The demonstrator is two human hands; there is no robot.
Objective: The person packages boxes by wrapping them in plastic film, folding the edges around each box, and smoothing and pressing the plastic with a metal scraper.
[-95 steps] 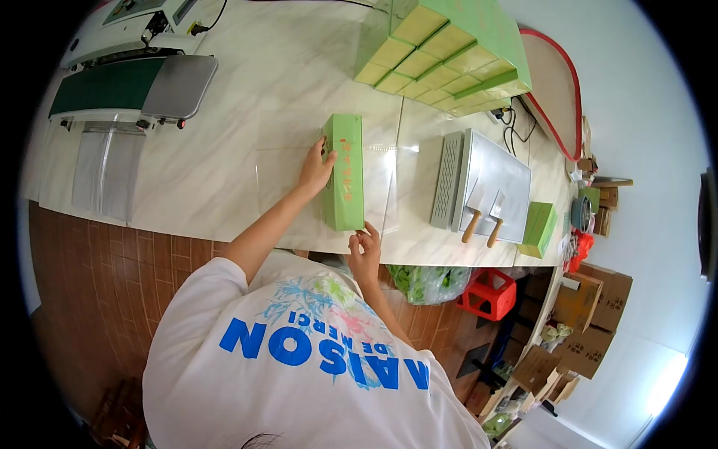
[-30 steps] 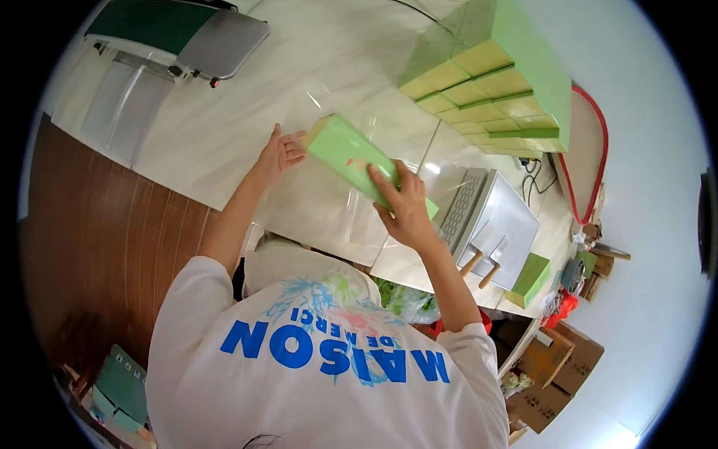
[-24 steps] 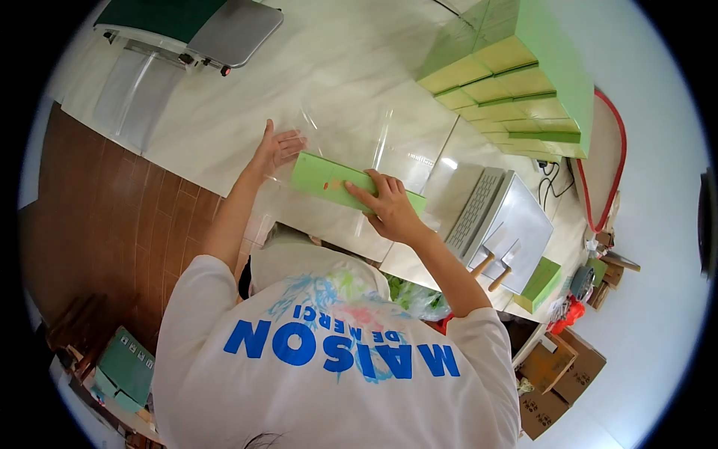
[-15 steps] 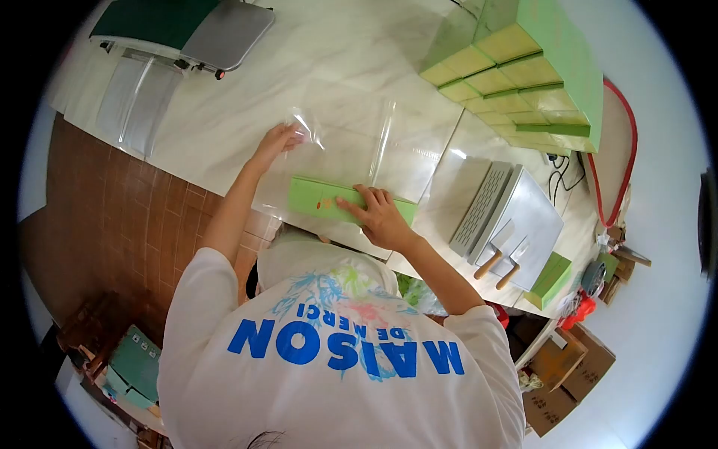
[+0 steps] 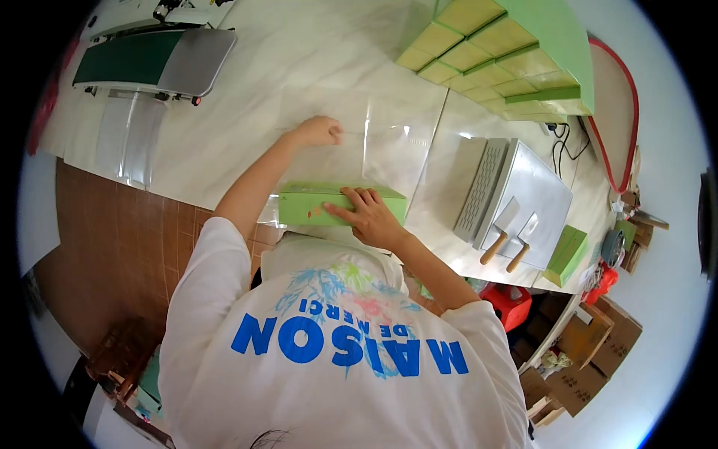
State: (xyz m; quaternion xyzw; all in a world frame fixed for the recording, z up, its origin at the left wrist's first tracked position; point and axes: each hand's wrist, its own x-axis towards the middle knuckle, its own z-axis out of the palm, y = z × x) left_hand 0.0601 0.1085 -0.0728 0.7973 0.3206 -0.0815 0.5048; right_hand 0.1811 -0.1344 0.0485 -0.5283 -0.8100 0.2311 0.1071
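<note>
A long light-green box with small red and orange marks lies at the near edge of the table, close to my body. My right hand rests on it, thumb on the marked face and fingers over its far upper edge. Beyond the box, a sheet of clear plastic film is spread on the table, with a shiny crease across it. Over the film is my left hand, its fingers curled and closed on the film; exactly where they pinch it is hard to see.
Stacked green boxes stand at the far right. A metal device carries two wooden-handled spatulas, with another green box beside it. A green-topped machine and more clear film are at left.
My left hand has moved right, across the film, and the raised film now lies flatter. My right hand stays on the green box. The view has shifted slightly.
</note>
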